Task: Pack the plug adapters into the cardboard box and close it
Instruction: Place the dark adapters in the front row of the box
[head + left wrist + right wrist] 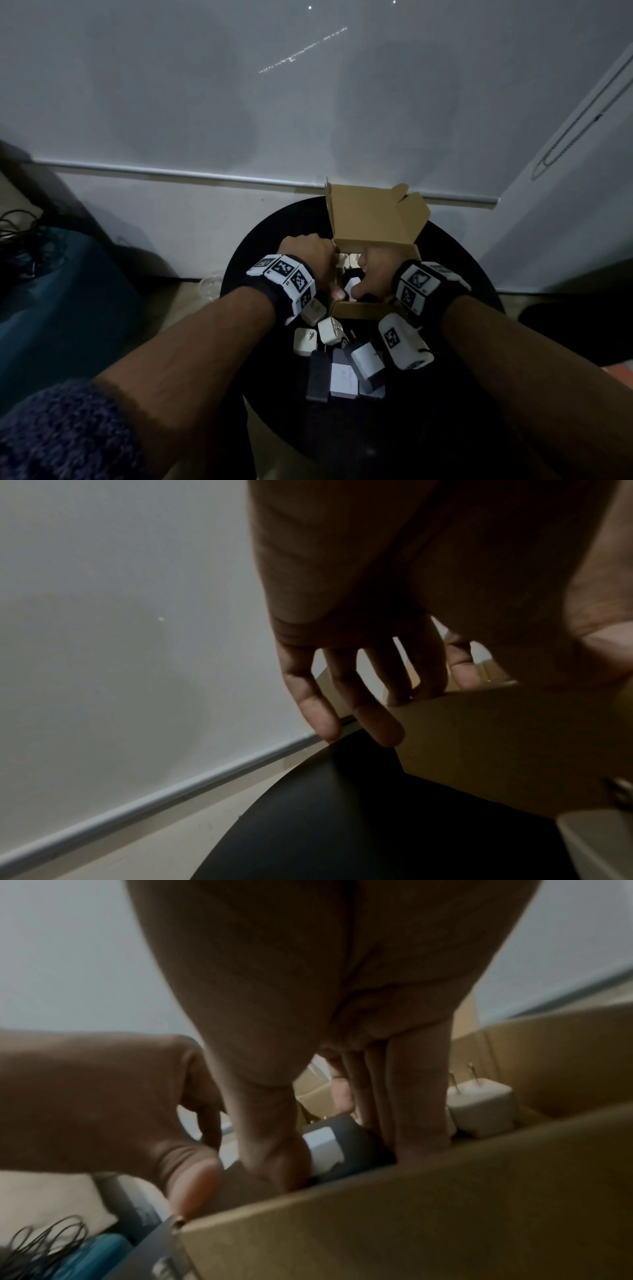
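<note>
An open cardboard box [356, 310] stands on the round black table [267, 260], its lid [373, 216] upright at the back. My left hand [322, 267] grips the box's left wall [496, 745]: fingers [363, 710] drape over the rim and the thumb is at the near corner. My right hand [370, 274] reaches into the box and pinches a grey and white plug adapter [325, 1142] between thumb and fingers. A white adapter [479, 1110] stands in the box, prongs up. Several more adapters [330, 330] lie on the table in front of the box.
The loose adapters, white [305, 341] and dark [317, 377], crowd the table's near half. A blue bag [61, 291] with black cables [44, 1240] sits on the floor at the left. A clear plastic item [209, 286] lies by the table's left edge. A wall stands close behind the box.
</note>
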{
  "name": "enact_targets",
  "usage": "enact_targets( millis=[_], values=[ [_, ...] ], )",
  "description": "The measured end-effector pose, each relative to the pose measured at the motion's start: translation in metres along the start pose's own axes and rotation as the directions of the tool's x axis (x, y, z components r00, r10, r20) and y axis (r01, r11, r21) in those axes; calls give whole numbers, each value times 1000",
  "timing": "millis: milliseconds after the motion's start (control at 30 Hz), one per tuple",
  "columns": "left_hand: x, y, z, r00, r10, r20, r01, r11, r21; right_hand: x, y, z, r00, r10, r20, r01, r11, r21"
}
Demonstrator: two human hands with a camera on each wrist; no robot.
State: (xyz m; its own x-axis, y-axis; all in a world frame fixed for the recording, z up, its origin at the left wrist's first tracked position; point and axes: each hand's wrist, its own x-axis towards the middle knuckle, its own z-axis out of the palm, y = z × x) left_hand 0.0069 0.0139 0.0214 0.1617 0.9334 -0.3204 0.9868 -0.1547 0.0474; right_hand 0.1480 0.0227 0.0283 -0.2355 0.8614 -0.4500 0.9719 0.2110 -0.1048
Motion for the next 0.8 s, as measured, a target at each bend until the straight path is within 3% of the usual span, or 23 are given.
enact_targets(
  millis=[167,400,600,800],
  values=[
    [2,0,2,1000,15,-10,-15,1000,17,3,-1,4,999,-30,11,29,990,139],
    [3,1,3,1000,9,-18,-9,1000,11,0,-10,7,996,-91,-26,94,974,205],
    [3,0,5,1000,15,-22,-15,1000,9,-5,-3,8,998,12,67,-29,965,260],
    [5,0,5,999,16,-28,-15,1000,20,-6,-7,10,999,19,42,-28,974,225]
  ],
)
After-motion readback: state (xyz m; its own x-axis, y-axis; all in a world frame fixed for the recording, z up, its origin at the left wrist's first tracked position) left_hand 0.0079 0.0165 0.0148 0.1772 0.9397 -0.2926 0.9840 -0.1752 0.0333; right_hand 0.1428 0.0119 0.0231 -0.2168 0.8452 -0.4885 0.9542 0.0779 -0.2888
